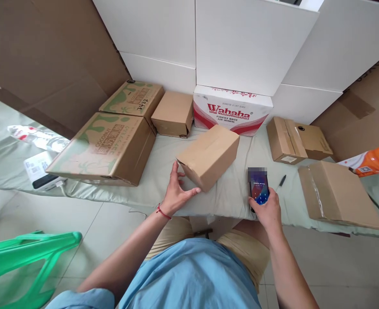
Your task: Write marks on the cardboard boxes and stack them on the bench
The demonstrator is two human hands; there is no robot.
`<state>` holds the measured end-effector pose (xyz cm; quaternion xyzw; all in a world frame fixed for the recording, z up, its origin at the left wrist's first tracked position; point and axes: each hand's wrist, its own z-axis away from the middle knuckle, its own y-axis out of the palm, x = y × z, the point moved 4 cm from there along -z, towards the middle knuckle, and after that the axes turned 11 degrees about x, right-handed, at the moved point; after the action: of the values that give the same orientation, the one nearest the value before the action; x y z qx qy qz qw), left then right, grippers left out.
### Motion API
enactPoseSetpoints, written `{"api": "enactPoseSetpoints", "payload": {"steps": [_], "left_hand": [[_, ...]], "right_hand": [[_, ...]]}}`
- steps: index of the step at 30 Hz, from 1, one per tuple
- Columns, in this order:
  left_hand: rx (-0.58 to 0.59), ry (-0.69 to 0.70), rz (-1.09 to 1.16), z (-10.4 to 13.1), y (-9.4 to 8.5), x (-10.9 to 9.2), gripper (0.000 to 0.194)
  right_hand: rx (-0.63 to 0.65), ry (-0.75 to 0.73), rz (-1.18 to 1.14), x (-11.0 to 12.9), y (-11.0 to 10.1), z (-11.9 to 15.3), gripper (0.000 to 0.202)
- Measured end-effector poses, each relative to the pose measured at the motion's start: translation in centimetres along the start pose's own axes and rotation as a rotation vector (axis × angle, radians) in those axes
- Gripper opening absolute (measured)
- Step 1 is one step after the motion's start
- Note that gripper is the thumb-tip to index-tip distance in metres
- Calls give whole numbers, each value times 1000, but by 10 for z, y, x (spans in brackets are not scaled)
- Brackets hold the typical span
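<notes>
A plain brown cardboard box (210, 150) sits at an angle in the middle of the cloth-covered table. My left hand (176, 193) is at its near end, fingers and thumb spread apart. The fingertips meet the left corner and the thumb lies by the lower front corner; a firm hold does not show. A dark smartphone (259, 189) with a lit screen and a keypad of dots is in my right hand (268, 210), thumb along its left edge and fingers around the right. Just right of the phone lies a black pen (282, 180).
Two coconut cartons (112, 146) and a small brown box (172, 112) stand at the back left. Behind is a white Wahaba-style water carton (233, 110). More boxes (334, 193) and an orange bottle (378, 159) are right. A power bank (41, 169), clear bottle (39, 137) and green stool (31, 253) are left.
</notes>
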<state>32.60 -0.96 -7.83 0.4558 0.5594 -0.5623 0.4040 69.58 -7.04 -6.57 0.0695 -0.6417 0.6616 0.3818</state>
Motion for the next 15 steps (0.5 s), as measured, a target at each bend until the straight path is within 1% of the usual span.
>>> {"api": "enactPoseSetpoints", "payload": {"steps": [2,4,6,11,15], "left_hand": [[-10,9,-67,-5,4,8,153],[-17,42,-103,-8,12,11,154],[-38,98,-139,-7,23,9,156],[-170,190,-285,3,48,1,166],[-165,207,-374,2,64,0,166]], "right_hand": [[-7,-8,-8,-2,1,-1,91],[-12,-14,-9,-4,1,0,88],[-15,-13,-4,-5,1,0,87],[-14,10,24,-3,1,3,90],[6,17,61,0,1,3,91]]}}
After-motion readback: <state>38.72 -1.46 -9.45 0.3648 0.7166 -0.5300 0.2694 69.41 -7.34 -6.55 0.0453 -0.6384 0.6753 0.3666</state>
